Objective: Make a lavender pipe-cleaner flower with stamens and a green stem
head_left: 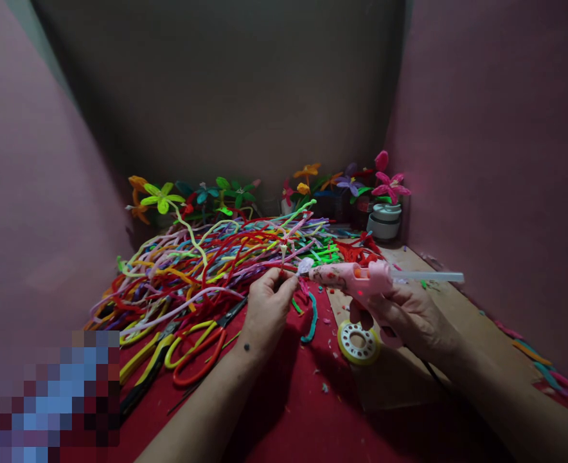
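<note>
My right hand (pixel 409 315) is wrapped around the handle of a pink hot glue gun (pixel 337 275), its nozzle pointing left and a small red light glowing. A clear glue stick (pixel 433 276) juts from its back. Fingers pinched, my left hand (pixel 270 302) holds a thin stem with a pale tip (pixel 283 251) standing upright. Right at those fingertips is a small whitish-lilac fuzzy petal (pixel 305 265), by the nozzle; whether the nozzle touches it I cannot tell. Behind my left hand spreads a big heap of colourful pipe cleaners (pixel 207 251).
Red-and-yellow-handled scissors (pixel 202 354) and yellow-black pliers (pixel 149 360) lie left of my left arm. A yellow-rimmed tape roll (pixel 359 342) rests on the brown board (pixel 390 386) below the gun. Finished pipe-cleaner flowers (pixel 163 196) and a pale pot (pixel 384 222) line the back.
</note>
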`<state>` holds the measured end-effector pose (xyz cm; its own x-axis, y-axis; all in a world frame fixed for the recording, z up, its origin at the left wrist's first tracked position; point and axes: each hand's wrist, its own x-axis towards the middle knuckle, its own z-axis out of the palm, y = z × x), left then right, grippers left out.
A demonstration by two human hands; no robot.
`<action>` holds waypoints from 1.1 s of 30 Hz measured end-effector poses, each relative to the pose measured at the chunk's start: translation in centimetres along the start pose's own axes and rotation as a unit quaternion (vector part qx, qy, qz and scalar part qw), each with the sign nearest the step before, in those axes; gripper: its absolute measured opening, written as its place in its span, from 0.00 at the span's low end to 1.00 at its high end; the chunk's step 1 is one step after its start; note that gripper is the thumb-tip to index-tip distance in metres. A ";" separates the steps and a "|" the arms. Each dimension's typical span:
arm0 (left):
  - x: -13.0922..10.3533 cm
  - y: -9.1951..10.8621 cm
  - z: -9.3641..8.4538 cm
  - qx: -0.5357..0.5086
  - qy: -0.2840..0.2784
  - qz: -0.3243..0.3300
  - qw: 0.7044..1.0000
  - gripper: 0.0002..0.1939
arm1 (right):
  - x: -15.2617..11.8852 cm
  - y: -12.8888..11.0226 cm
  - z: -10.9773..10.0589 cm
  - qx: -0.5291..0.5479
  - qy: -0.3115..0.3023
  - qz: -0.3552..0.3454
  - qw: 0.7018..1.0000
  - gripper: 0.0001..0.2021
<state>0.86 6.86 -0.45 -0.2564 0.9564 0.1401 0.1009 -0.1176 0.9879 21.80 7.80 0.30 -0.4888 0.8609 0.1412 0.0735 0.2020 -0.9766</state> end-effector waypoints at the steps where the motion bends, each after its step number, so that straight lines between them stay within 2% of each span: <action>1: 0.0 0.0 0.0 0.000 0.001 -0.001 1.000 0.10 | -0.1 -0.1 0.0 0.002 0.000 0.005 1.000 0.20; 15: 0.0 0.1 0.1 -0.006 0.000 0.007 1.000 0.10 | 0.0 0.4 -0.3 -0.011 0.000 -0.010 1.000 0.20; 20: -0.1 0.4 0.2 -0.039 -0.003 -0.007 0.999 0.09 | 0.0 0.0 -0.3 -0.018 0.005 -0.004 1.000 0.20; 23: -0.2 0.6 0.1 -0.084 -0.010 -0.011 0.996 0.08 | -0.2 -0.3 -0.4 -0.026 0.043 -0.011 0.999 0.20; 28: -0.1 0.7 0.0 -0.133 -0.026 -0.027 0.990 0.08 | -1.9 0.4 -1.7 -0.068 0.204 0.013 0.976 0.16; 31: -0.1 0.8 0.0 -0.150 -0.029 -0.043 0.987 0.09 | -3.8 1.3 -3.8 -0.126 0.240 -0.019 0.962 0.17; 32: -0.1 0.9 0.1 -0.153 -0.027 -0.047 0.987 0.09 | -4.6 1.6 -4.7 -0.154 0.215 -0.026 0.964 0.19; 33: -0.1 0.9 0.1 -0.154 -0.023 -0.051 0.986 0.10 | -5.4 2.0 -5.6 -0.190 0.222 -0.043 0.955 0.20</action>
<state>1.11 6.66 0.45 -0.2053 0.9777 0.0437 -0.2218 -0.0900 0.9709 29.45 6.14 -1.46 -0.0971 0.9295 0.3558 0.4004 0.3638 -0.8410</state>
